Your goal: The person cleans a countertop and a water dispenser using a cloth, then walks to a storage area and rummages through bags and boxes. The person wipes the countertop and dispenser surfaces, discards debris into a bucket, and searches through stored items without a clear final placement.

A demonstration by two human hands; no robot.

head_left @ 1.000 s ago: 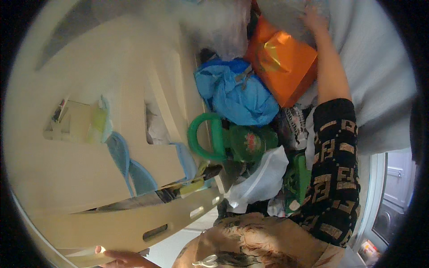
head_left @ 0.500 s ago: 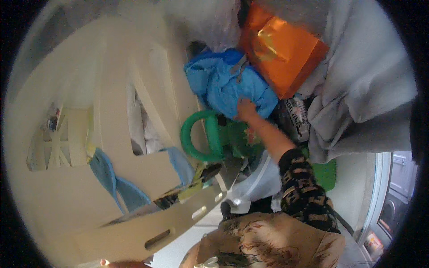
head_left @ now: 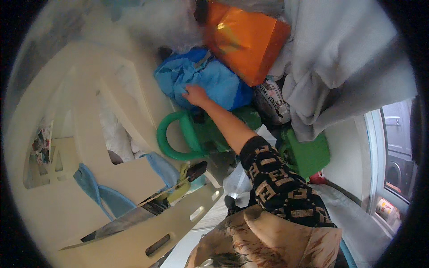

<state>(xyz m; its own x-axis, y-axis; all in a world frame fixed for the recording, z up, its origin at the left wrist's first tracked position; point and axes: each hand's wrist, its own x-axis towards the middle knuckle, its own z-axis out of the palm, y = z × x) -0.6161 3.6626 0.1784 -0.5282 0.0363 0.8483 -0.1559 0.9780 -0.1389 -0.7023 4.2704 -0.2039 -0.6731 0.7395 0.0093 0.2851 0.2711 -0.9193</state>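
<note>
My right hand (head_left: 195,96) reaches forward in a black and tan patterned sleeve (head_left: 279,183). Its fingers are closed on the front of a crumpled blue bag (head_left: 214,80), toward the bag's left side. Just below the bag is a green thing with a thick, round handle (head_left: 172,154), partly behind my forearm. An orange glossy bag (head_left: 250,42) leans against the blue bag at the upper right. Beside these, a black and white printed bag (head_left: 272,102) is partly covered by grey cloth. My left hand is out of view.
A cream plastic panel with cut-outs (head_left: 85,111) fills the left, with blue mesh cloths (head_left: 109,192) hanging on it. Grey cloth (head_left: 335,58) hangs at the right above a green container (head_left: 308,152). A door frame (head_left: 375,161) stands at the far right.
The view has shifted, so the bags appear farther left. My right hand has moved left across the blue bag, from its lower right part. More of the green container shows.
</note>
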